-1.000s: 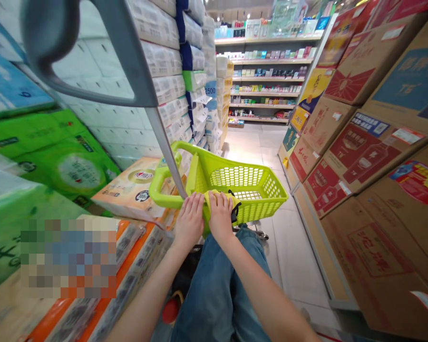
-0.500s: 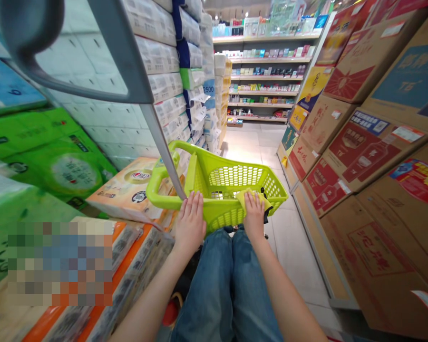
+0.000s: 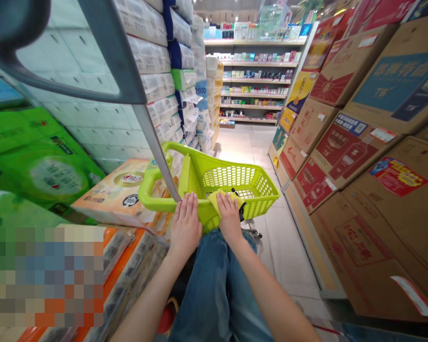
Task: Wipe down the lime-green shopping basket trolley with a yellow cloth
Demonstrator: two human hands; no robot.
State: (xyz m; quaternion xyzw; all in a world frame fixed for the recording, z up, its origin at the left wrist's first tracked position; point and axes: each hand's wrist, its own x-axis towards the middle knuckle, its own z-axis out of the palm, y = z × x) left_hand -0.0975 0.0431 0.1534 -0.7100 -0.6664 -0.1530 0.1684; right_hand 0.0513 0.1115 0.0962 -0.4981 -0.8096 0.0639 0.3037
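Note:
A lime-green shopping basket [image 3: 164,204] with pierced walls stands in front of my knees. Its grey pull handle [image 3: 135,71] rises on a metal shaft to the upper left. My left hand [image 3: 186,228] grips the near rim beside the foot of the shaft, fingers laid over the edge and thumb on the outer side. Farther right along that rim, my right hand [image 3: 230,221] is closed on a yellow cloth [image 3: 214,199] and presses it against the edge. The cloth has a dark border; part of it is hidden under my fingers.
Stacked paper packs [image 3: 153,57] line the left side, with an orange-and-white pack [image 3: 110,185] close behind the basket. Cardboard cartons [image 3: 356,142] are piled along the right on a low platform. Tiled floor [image 3: 249,142] runs between them toward stocked shelves [image 3: 253,61].
My right hand has slid the yellow cloth leftward along the rim, closer to my left hand. My left hand keeps its place on the basket. The view has turned slightly right.

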